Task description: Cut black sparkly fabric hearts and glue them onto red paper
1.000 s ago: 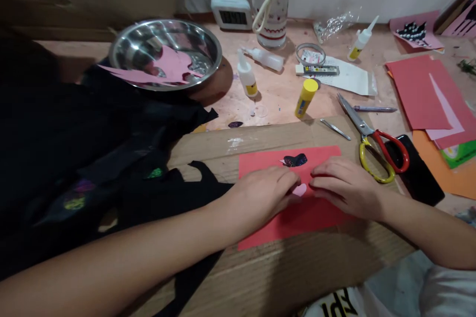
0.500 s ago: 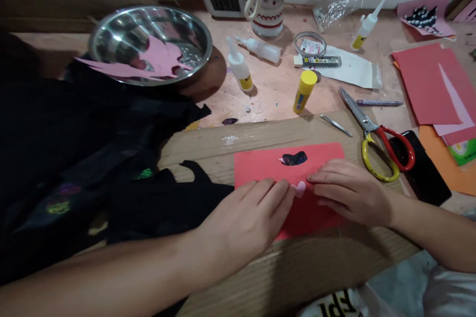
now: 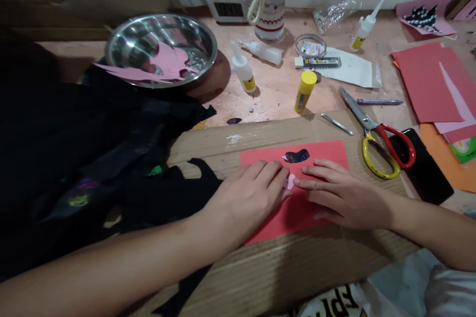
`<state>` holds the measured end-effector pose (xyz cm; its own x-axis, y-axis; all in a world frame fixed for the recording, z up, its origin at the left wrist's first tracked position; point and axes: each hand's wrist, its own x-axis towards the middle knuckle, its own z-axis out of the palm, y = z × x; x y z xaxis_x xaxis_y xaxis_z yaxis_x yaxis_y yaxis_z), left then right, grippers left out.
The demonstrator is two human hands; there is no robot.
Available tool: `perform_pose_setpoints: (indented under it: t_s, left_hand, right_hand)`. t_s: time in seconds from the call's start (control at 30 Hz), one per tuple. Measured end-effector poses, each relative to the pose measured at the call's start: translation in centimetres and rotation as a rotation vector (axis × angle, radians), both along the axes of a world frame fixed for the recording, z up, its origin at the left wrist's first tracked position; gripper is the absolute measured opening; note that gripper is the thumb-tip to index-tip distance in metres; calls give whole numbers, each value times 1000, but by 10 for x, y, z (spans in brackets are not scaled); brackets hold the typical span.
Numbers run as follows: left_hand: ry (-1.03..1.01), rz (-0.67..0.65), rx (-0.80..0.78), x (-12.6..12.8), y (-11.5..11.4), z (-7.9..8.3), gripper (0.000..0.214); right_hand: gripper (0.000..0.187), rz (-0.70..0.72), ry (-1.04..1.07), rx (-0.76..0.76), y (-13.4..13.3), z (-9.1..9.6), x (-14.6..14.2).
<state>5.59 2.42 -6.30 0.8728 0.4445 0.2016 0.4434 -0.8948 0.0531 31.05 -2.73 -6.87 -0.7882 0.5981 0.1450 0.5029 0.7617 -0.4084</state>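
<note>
A red paper sheet [image 3: 327, 152] lies on a cardboard board [image 3: 267, 131]. On it sits a small dark glittery cut-out [image 3: 296, 156]. My left hand [image 3: 248, 197] and my right hand [image 3: 340, 193] both rest flat on the sheet, fingers stretched out. Their fingertips meet at a small pink paper piece [image 3: 290, 181], touching it from either side. Most of the pink piece is covered by my fingers.
Red-and-yellow scissors [image 3: 375, 138], tweezers [image 3: 336, 124], a yellow glue stick [image 3: 305, 91] and glue bottles [image 3: 243, 70] lie beyond the board. A steel bowl [image 3: 161, 49] with pink scraps stands far left. Black paper [image 3: 92, 148] covers the left. A phone [image 3: 424, 166] and coloured sheets [image 3: 431, 84] lie right.
My hands have shifted slightly up the red sheet, and the pink piece now sits nearer the dark cut-out. My fingers have flattened out around it.
</note>
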Motion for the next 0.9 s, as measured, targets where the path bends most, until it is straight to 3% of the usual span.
perform_pose_setpoints:
  t_s: [0.2,0.5,0.9]
  left_hand:
    - [42,-7,-80,-3,2,2,21]
    - [190,12,18,-13,-20,20,44]
    - [246,-16,-56,-3,-15,12,18]
  right_hand:
    - [21,11,-21,4,0,-1,0]
    - [16,10,47,47,0,-1,1]
    - [27,69,22,65,-2,-5,-3]
